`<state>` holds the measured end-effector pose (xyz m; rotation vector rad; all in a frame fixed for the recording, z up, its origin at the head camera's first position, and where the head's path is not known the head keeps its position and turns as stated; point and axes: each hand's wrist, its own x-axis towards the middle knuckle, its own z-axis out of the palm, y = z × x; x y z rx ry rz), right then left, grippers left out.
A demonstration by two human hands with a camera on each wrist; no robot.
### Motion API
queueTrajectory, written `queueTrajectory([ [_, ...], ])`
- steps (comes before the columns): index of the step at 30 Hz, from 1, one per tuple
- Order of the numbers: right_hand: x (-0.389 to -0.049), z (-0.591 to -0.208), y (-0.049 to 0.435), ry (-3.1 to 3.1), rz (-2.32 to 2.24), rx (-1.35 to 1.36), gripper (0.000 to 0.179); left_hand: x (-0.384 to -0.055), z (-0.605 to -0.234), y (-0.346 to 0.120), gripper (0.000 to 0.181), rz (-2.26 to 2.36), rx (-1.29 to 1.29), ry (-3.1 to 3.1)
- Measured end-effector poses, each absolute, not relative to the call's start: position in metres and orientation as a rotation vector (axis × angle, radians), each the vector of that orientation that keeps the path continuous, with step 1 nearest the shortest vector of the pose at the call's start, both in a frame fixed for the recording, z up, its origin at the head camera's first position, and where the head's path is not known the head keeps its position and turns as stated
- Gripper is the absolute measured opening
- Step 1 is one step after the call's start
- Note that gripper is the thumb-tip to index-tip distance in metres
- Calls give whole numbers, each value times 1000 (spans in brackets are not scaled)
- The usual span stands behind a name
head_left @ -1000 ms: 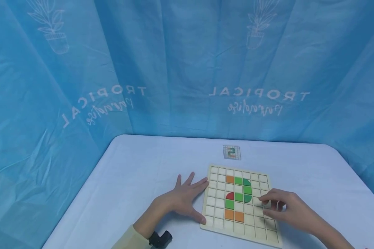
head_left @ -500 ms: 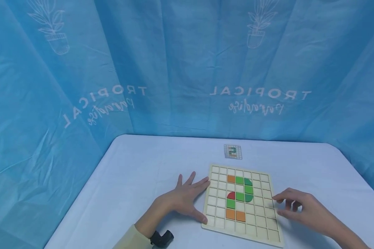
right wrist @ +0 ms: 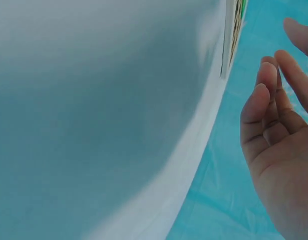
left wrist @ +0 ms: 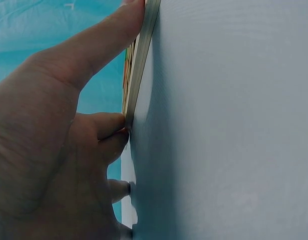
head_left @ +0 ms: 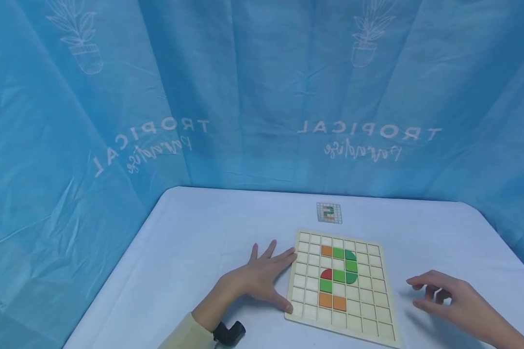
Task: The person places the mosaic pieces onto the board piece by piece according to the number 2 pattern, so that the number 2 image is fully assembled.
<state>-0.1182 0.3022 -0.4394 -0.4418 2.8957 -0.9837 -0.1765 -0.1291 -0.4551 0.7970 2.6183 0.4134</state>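
Note:
A pale wooden grid board [head_left: 367, 310] lies on the table, with orange, green and red tiles set in some squares, roughly in the form of a 2. Among them are an orange tile [head_left: 325, 300], a green tile [head_left: 338, 276] and a red rounded tile [head_left: 326, 274]. My left hand [head_left: 262, 278] is spread flat, its thumb and fingertips touching the board's left edge; the left wrist view shows the board's side edge [left wrist: 142, 62] against them. Off the board's right side, my right hand [head_left: 450, 295] hovers with loosely bent fingers and nothing between them.
Behind the board lies a small card [head_left: 329, 213] printed with a similar coloured figure on a grid. A white cloth [head_left: 227, 218] covers the table. Blue printed curtains [head_left: 262, 97] hang behind it and at the sides. A black object [head_left: 229, 334] sits by the left wrist.
My right hand has moved right, from over the board's right part to beyond its edge. The left hand keeps its place on the board's edge. The head view has shifted slightly.

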Motion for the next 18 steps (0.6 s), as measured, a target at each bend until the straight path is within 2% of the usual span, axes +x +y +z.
queueTrajectory([
  [6, -112, -443, 317, 2839, -818, -173, 46, -177, -458, -127, 119, 422, 839, 2611],
  [12, -106, -445, 333, 2780, -721, -37, 62, -178, -460, -124, 119, 418, 837, 2614],
  [18, -102, -446, 344, 2812, -680, -45, 60, -178, -459, -123, 119, 403, 831, 2624],
])
